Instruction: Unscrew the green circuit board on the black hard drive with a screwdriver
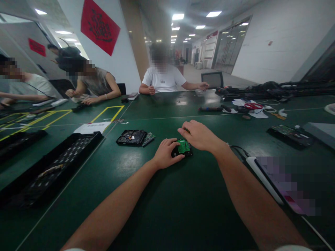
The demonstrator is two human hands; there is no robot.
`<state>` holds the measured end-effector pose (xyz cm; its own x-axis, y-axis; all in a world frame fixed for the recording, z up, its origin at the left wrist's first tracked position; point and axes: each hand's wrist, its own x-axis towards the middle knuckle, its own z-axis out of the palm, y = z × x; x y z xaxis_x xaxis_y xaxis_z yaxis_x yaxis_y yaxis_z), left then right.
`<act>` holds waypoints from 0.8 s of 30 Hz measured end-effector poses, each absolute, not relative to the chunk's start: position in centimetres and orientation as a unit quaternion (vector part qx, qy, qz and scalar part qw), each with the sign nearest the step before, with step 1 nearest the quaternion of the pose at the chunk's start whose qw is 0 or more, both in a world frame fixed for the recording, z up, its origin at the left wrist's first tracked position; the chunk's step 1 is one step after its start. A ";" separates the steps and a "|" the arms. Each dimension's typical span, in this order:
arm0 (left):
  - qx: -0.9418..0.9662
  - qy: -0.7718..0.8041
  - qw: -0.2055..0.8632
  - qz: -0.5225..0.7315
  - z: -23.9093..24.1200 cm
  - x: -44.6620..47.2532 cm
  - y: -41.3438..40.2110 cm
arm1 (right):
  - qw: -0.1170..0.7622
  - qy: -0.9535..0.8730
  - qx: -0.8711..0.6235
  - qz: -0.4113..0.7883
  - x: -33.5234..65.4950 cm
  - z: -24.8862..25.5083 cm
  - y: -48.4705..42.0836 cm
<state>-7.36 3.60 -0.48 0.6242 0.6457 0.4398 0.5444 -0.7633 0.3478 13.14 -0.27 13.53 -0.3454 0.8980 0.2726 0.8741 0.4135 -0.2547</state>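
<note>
A hard drive (190, 153) lies on the green table with its green circuit board (184, 146) facing up. My left hand (166, 153) grips it at its left side, thumb along the near edge and fingers over the far edge. Above the board, my right hand (200, 135) is closed round a small screwdriver (186, 130). Its thin shaft points down at the board; whether the tip sits in a screw I cannot make out. To the left rests another black drive (131, 137), with a loose circuit board (149, 138) against its right side.
A long black tray (86, 146) stands at left. At right are a phone (281, 184) on a white power bank (264, 179), another drive (289, 135), and red-handled scissors (253, 106) among scraps. A dark, pen-like tool (209, 109) lies farther back. Several people sit across the table.
</note>
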 end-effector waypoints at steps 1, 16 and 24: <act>0.896 0.333 0.089 0.279 -0.5 -7.4 3.6 | 0.186 -0.822 -0.538 0.034 13.2 13.6 -0.2; 0.898 0.333 0.087 0.276 -0.6 -7.4 3.6 | 0.232 -0.828 -0.508 0.047 13.4 13.7 0.0; 0.897 0.335 0.089 0.276 -0.6 -7.5 3.6 | 0.236 -0.820 -0.515 0.073 13.6 13.8 -0.2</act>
<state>-7.46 3.63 -0.63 0.6237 0.6499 0.4343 0.5514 -0.7597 0.3447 13.60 -0.15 13.81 -0.3568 0.8802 0.3131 0.8114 0.4581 -0.3631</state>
